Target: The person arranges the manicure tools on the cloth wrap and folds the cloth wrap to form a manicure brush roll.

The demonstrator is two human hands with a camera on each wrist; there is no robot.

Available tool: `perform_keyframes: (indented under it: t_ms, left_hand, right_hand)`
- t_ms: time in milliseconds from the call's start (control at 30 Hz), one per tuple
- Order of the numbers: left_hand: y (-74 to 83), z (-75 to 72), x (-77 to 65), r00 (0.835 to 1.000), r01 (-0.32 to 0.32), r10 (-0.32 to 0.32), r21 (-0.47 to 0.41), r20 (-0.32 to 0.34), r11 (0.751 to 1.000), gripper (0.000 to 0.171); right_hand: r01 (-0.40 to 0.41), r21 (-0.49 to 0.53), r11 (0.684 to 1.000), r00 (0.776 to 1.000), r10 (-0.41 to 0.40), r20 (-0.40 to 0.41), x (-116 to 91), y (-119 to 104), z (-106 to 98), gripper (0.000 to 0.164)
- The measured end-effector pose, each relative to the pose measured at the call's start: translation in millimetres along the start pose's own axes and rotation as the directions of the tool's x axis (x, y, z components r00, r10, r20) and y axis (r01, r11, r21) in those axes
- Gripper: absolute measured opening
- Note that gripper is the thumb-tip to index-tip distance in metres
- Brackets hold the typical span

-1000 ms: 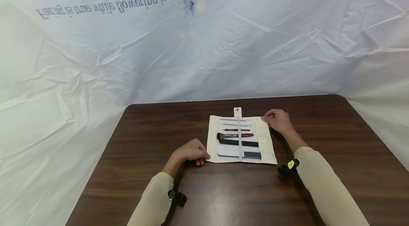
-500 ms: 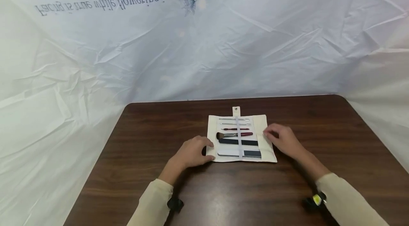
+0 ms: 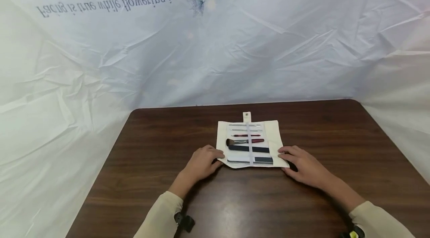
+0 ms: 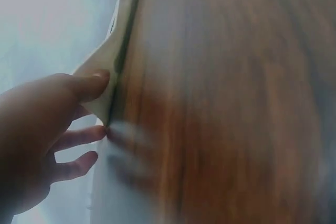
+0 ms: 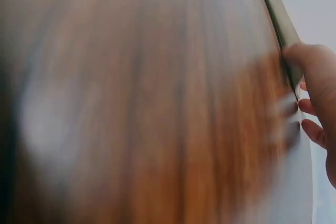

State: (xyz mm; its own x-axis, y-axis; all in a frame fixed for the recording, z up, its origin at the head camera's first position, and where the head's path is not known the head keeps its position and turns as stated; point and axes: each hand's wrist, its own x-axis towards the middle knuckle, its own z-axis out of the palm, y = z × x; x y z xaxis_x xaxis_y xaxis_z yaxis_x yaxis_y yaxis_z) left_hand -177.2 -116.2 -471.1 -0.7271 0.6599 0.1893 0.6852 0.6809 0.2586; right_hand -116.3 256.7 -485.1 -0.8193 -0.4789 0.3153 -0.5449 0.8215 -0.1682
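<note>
A cream fabric tool roll (image 3: 273, 133) lies unfolded on the table, its snap tab (image 3: 246, 116) pointing away from me. Under its clear strap are a brush (image 3: 240, 142) with a red handle, a black file (image 3: 249, 149), a white-and-dark file (image 3: 263, 160), a thin red tool (image 3: 246, 135) and two slim metal tools (image 3: 246, 130). My left hand (image 3: 200, 164) pinches the roll's near left corner, thumb below and fingers on top. At the near right corner my right hand (image 3: 306, 166) pinches the fabric likewise. In the left wrist view the near edge looks slightly raised.
The dark wooden table (image 3: 161, 133) has rounded far corners. A white sheet (image 3: 215, 51) with printed words hangs behind it and along both sides. A small black device (image 3: 184, 222) is strapped at the left sleeve, another (image 3: 352, 232) at the right.
My right hand has come down from the roll's far right corner along its side to the near right corner. The left hand has changed its hold at the near left corner.
</note>
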Motion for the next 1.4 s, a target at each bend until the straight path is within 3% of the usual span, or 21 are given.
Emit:
perform_keyframes:
  t_ms: [100, 200, 467, 600, 700, 800, 933, 1033, 1167, 1300, 1400]
  left_hand:
    - [-1.6, 6.0, 1.5, 0.998, 0.030, -0.032, -0.038, -0.046, 0.999, 0.018]
    - [-3.5, 10.2, 2.3, 0.993, 0.082, -0.093, -0.130, -0.076, 0.988, 0.017]
    - [-6.9, 14.1, 5.0, 0.966, 0.176, -0.237, -0.402, -0.106, 0.898, 0.029]
    - [-7.5, 14.2, 8.8, 0.956, 0.205, -0.276, -0.451, -0.096, 0.869, 0.028]
    - [-7.2, 13.6, 12.1, 0.950, 0.259, -0.309, -0.431, -0.048, 0.864, 0.032]
    - [-6.8, 13.3, 15.7, 0.939, 0.315, -0.344, -0.382, -0.007, 0.869, 0.034]
    - [-6.5, 14.2, 17.8, 0.930, 0.334, -0.367, -0.362, -0.025, 0.870, 0.016]
    - [-7.7, 15.9, 16.5, 0.945, 0.267, -0.316, -0.367, -0.081, 0.891, 0.019]
    - [-11.8, 17.5, 13.1, 0.972, 0.143, -0.193, -0.323, -0.130, 0.936, 0.017]
    - [-17.5, 18.2, 10.1, 0.987, 0.091, -0.125, -0.291, -0.101, 0.952, 0.023]
    - [-21.5, 17.9, 9.4, 0.994, 0.092, -0.105, -0.277, -0.033, 0.956, 0.029]
  right_hand:
    - [-0.012, 0.052, 0.999, 0.999, 0.014, -0.037, 3, 0, 2, 0.037]
    - [-0.071, 0.161, 0.984, 0.994, 0.083, -0.071, 6, 3, 4, 0.031]
    - [-0.208, 0.415, 0.886, 0.971, 0.238, -0.022, 15, 11, 5, 0.020]
    - [-0.240, 0.503, 0.830, 0.962, 0.271, 0.012, 23, 13, 3, 0.020]
    - [-0.265, 0.515, 0.815, 0.957, 0.289, 0.036, 28, 14, 3, 0.023]
    - [-0.275, 0.479, 0.834, 0.953, 0.301, 0.025, 31, 13, 4, 0.025]
    - [-0.265, 0.421, 0.867, 0.950, 0.309, -0.038, 32, 12, 6, 0.021]
    - [-0.229, 0.390, 0.892, 0.951, 0.291, -0.107, 32, 11, 9, 0.015]
    - [-0.176, 0.353, 0.919, 0.952, 0.250, -0.176, 31, 12, 12, 0.010]
    - [-0.129, 0.288, 0.949, 0.964, 0.188, -0.190, 30, 15, 13, 0.013]
    - [-0.114, 0.249, 0.962, 0.978, 0.153, -0.142, 29, 19, 13, 0.019]
